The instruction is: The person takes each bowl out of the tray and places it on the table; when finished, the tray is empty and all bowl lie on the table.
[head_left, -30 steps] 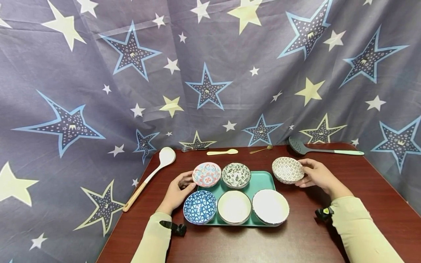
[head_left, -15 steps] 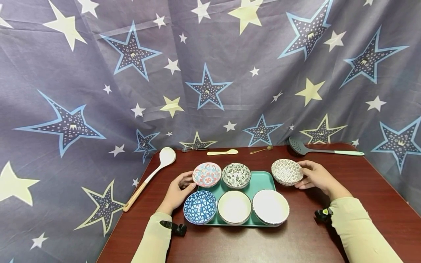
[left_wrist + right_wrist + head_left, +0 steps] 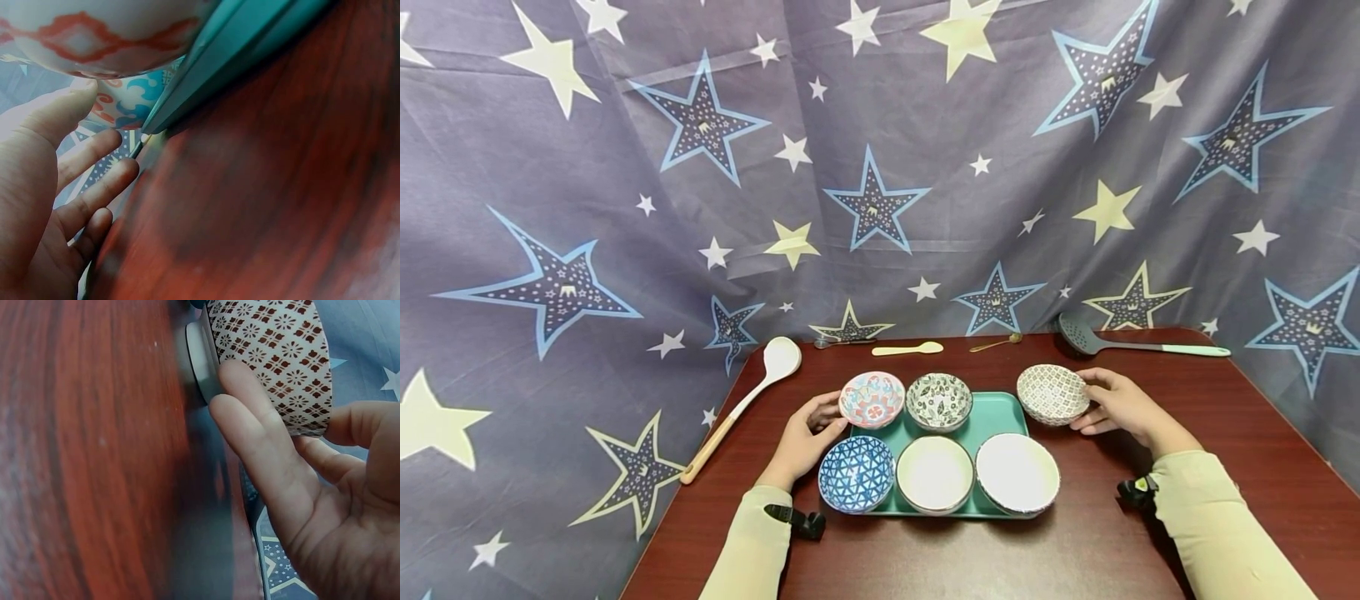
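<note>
My right hand [image 3: 1118, 404] holds a small bowl with a brown lattice pattern [image 3: 1052, 394] just right of the tray. In the right wrist view, the thumb is at this bowl's rim and two fingers [image 3: 240, 422] lie along its side and near its foot. My left hand [image 3: 805, 437] rests beside the pink flowered bowl [image 3: 872, 399], its fingers [image 3: 100, 187] loosely extended and the thumb tip right at that bowl's wall. Also on the green tray [image 3: 1000, 408] are a green leaf-patterned bowl [image 3: 938, 402], a blue triangle-patterned bowl [image 3: 857, 474], a cream bowl [image 3: 934, 474] and a white bowl [image 3: 1017, 473].
A white ladle with a wooden handle [image 3: 752, 396] lies at the left table edge. Along the back lie a cream spoon [image 3: 907, 348], a small golden spoon [image 3: 996, 342] and a dark slotted skimmer [image 3: 1081, 333]. A star-printed cloth hangs behind the table.
My right hand has brought the lattice-patterned bowl slightly left and closer to the table's front. The left hand and the bowls on the tray stay put.
</note>
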A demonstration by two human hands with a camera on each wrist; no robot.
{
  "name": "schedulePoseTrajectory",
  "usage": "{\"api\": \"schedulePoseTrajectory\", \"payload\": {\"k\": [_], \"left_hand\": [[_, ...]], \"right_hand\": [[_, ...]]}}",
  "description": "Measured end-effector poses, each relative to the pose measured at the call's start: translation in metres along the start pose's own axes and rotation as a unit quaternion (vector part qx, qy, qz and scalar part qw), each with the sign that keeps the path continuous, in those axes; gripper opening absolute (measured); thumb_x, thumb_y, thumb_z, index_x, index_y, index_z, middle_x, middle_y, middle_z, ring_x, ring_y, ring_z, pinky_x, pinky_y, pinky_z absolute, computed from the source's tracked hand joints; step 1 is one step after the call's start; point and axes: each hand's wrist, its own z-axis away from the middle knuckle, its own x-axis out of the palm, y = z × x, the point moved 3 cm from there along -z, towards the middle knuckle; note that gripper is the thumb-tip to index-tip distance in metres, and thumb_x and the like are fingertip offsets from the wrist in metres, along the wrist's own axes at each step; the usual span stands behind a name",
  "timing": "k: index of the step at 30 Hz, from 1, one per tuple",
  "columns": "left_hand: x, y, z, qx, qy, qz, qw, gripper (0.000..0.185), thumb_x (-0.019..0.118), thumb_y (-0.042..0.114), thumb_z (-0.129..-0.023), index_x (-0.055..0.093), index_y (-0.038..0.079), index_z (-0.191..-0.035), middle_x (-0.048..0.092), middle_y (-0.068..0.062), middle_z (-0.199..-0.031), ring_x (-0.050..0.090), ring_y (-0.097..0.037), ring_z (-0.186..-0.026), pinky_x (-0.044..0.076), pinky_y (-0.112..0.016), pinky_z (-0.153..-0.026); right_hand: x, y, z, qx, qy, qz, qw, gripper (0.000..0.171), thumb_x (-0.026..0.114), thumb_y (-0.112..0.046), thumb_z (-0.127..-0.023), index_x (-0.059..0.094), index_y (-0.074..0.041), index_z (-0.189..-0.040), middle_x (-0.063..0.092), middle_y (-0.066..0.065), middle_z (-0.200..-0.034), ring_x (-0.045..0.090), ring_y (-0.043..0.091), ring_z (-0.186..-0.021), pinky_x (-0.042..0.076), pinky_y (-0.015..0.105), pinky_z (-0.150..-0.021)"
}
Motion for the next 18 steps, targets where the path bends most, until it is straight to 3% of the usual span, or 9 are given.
{"api": "schedulePoseTrajectory", "payload": {"k": [10, 18], "left_hand": [[0.0007, 0.0005, -0.0002, 0.005, -0.002, 0.011, 0.9999, 0.053, 0.075, 0.015, -0.099, 0.057, 0.007, -0.148, 0.071, -0.02, -0.128, 0.069, -0.039, -0.112, 0.052, -0.029, -0.09], [0.0002, -0.0011, -0.0004, 0.007, -0.003, 0.003, 1.0, 0.051, 0.075, 0.018, -0.1, 0.058, 0.008, -0.147, 0.072, -0.016, -0.127, 0.071, -0.029, -0.11, 0.053, -0.028, -0.089]], "right_hand": [[0.0013, 0.0011, -0.0013, 0.003, -0.012, -0.005, 1.0, 0.052, 0.036, -0.013, -0.113, 0.022, 0.013, -0.155, 0.062, 0.03, -0.119, 0.076, 0.042, -0.088, 0.062, 0.053, -0.074], [0.0003, 0.0033, -0.0023, 0.013, -0.001, 0.004, 1.0, 0.052, 0.038, -0.013, -0.112, 0.024, 0.012, -0.156, 0.065, 0.025, -0.119, 0.076, 0.04, -0.09, 0.062, 0.053, -0.074]]}}
